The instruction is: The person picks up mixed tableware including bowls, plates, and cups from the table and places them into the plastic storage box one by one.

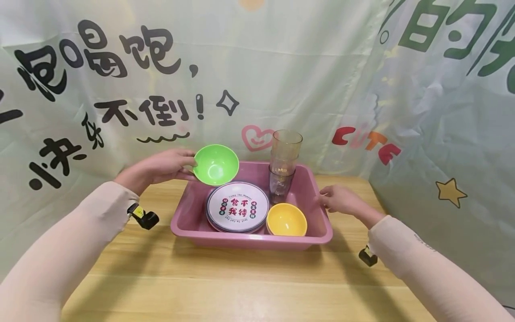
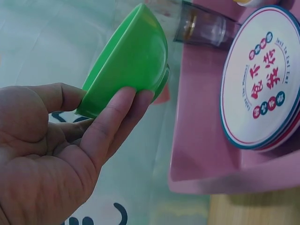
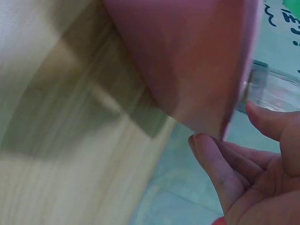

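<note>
My left hand (image 1: 170, 164) pinches a green bowl (image 1: 216, 164) by its rim, above the back left of a pink plastic basin (image 1: 257, 242). In the left wrist view the bowl (image 2: 136, 65) is tilted, thumb on one side and fingers on the outer wall. Inside the basin lie a stack of white plates (image 1: 238, 207) with printed red characters, a yellow bowl (image 1: 286, 220) at the front right, and stacked clear tumblers (image 1: 283, 163) at the back. My right hand (image 1: 342, 201) holds the basin's right rim, its thumb and fingers on either side of the edge.
The basin stands on a light wooden table (image 1: 241, 286). Close behind and to the right hang pale printed cloths (image 1: 281, 67) with large characters. Small black cameras (image 1: 145, 218) are strapped at both wrists. The tumblers rise well above the basin rim.
</note>
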Demonstrator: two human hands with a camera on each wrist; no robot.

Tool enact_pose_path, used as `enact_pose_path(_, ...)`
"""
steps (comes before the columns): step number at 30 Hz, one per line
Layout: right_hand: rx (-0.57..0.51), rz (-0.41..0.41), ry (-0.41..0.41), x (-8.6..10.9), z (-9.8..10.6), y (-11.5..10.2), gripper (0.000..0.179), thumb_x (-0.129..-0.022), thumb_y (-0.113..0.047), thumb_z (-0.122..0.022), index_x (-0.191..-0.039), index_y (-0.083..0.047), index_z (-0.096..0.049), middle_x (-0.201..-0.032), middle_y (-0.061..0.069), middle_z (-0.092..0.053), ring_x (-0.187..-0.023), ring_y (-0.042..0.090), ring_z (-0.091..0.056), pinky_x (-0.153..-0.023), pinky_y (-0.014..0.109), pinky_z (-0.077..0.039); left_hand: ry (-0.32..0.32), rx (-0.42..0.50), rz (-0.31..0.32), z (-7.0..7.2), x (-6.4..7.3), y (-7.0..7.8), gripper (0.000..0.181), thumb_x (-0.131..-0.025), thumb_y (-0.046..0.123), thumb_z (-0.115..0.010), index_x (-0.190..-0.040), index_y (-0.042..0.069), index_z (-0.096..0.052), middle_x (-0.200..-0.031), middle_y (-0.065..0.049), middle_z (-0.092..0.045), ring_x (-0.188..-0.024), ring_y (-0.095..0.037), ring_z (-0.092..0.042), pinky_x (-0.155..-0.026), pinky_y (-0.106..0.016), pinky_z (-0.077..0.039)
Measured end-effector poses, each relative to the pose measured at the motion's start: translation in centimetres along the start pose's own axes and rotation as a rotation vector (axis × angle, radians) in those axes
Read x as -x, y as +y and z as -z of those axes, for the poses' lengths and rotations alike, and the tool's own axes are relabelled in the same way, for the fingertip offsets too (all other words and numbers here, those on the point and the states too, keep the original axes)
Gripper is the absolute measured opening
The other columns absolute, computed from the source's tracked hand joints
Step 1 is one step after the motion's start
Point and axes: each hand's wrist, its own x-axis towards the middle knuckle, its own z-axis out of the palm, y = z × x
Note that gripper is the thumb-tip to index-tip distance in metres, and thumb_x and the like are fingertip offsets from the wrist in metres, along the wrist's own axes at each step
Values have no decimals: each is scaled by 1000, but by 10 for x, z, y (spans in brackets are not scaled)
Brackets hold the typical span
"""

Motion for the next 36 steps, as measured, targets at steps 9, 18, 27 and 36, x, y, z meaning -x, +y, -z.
enact_pose_path(9, -12, 31, 25, 6, 22, -17, 54, -101, -24, -55, -138, 13, -44, -131, 34, -52, -100, 40, -66, -81, 44, -58, -41, -50, -15, -18, -10, 5, 49, -98, 2, -42, -144, -12, -32, -127, -27, -43, -103, -28, -62, -97, -41, -50)
enact_pose_path(18, -48, 100, 26, 9, 27, -35, 54, -100, -33, -57, -138, 5, -51, -128, 25, -59, -106, 37, -64, -83, 41, -57, -97, -42, -13, -37, -24, 7, 44, -99, 3, -42, -141, -10, -37, -120, -28, -52, -101, -30, -65, -94, -43, -51)
enact_pose_path(27, -116, 97, 0, 6, 31, -51, 50, -101, -28, -56, -138, 4, -49, -128, 26, -59, -104, 36, -65, -83, 41, -57, -137, -40, 35, -59, -37, 10, 47, -99, 4, -42, -145, -6, -35, -119, -28, -57, -103, -32, -64, -90, -39, -55)
enact_pose_path(36, -147, 119, -31, 7, 32, -65, 42, -101, -25, -56, -134, 1, -55, -123, 22, -62, -102, 33, -65, -86, 43, -56, -143, -100, 72, -81, -48, 11, 40, -97, 5, -47, -136, -4, -48, -116, -22, -58, -98, -29, -66, -89, -40, -55)
